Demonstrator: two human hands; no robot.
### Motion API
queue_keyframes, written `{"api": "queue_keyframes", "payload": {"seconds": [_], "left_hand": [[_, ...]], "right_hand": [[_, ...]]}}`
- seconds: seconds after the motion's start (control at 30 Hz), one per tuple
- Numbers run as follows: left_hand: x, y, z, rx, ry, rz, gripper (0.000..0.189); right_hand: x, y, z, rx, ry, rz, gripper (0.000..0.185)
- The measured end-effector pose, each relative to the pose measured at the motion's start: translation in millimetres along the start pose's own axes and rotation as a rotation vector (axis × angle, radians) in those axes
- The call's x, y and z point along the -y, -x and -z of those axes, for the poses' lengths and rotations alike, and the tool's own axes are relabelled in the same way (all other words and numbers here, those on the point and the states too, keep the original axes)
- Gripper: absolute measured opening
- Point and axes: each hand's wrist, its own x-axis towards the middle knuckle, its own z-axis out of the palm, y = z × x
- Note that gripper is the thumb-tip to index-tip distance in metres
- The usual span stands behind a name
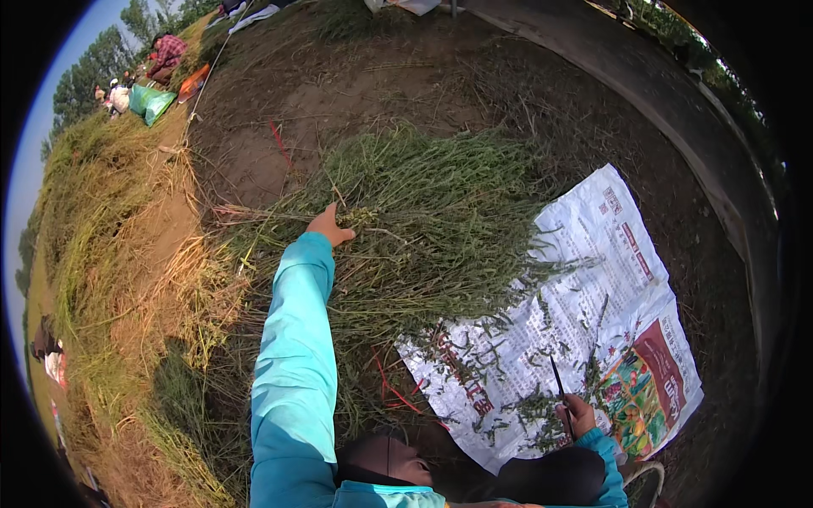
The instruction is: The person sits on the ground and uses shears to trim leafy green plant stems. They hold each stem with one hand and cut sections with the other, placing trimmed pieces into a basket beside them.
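My left hand (331,226) reaches out over a large heap of cut green plant stems (432,209), thumb and fingers apart, at the heap's left part. Whether it touches a stem there cannot be told. Near my knees, my right hand (578,416) is closed around a dark-handled cutting tool, seemingly scissors (557,381), with the narrow point directed away from me. Beneath it lies a flattened white printed sack (591,298), strewn with short green plant cuttings (537,409). The heap's leafy tips overlap the sack's upper left edge.
Red twine (397,397) lies between the heap and my legs. Dry and green plants (95,254) cover the ground at left. A white cord (209,76) runs along the bare soil. Several people sit at upper left by a green sack (151,103). A path edge (667,127) curves at right.
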Motion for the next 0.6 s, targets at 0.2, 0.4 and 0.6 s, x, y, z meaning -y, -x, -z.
{"api": "queue_keyframes", "payload": {"seconds": [0.2, 0.4, 0.6], "left_hand": [[-6, 0, -8, -0.219, -0.459, 0.095, 0.036], [-9, 45, 20, -0.594, -0.706, -0.291, 0.024], [-42, 153, 11, -0.383, -0.372, -0.472, 0.021]], "right_hand": [[5, -3, 0, 0.028, 0.055, -0.009, 0.035], [2, -3, 7, 0.006, -0.014, -0.048, 0.033], [2, 8, 14, -0.133, 0.002, 0.125, 0.029]]}}
